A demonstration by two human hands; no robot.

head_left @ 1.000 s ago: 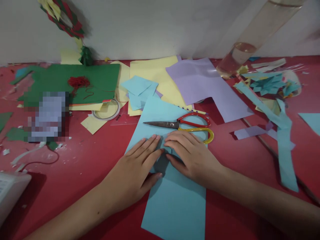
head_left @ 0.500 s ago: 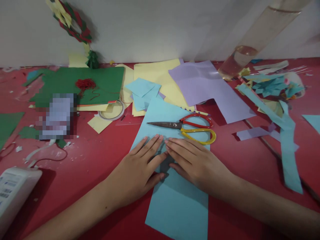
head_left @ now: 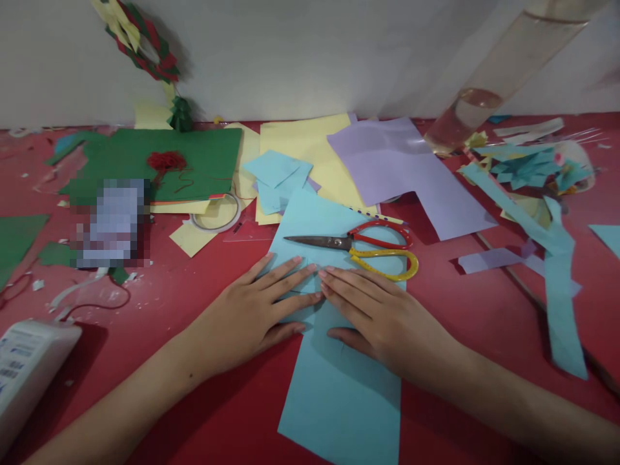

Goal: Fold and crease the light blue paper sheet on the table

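— Since one second ago, what is different?
— Left hand (head_left: pixel 247 311) has moved a little left and its fingers are more spread; right hand (head_left: pixel 380 316) stays flat. Both press on the light blue paper (head_left: pixel 339 394), fingertips touching at the middle of the red table (head_left: pixel 159 303).
— What is around?
— Scissors (head_left: pixel 358 245) lie on the same sheet, just beyond the fingers. Further back are yellow paper (head_left: pixel 305 142), purple paper (head_left: pixel 402 174) and green paper (head_left: pixel 145 161). A glass (head_left: pixel 460 119) at the right holds clear liquid.
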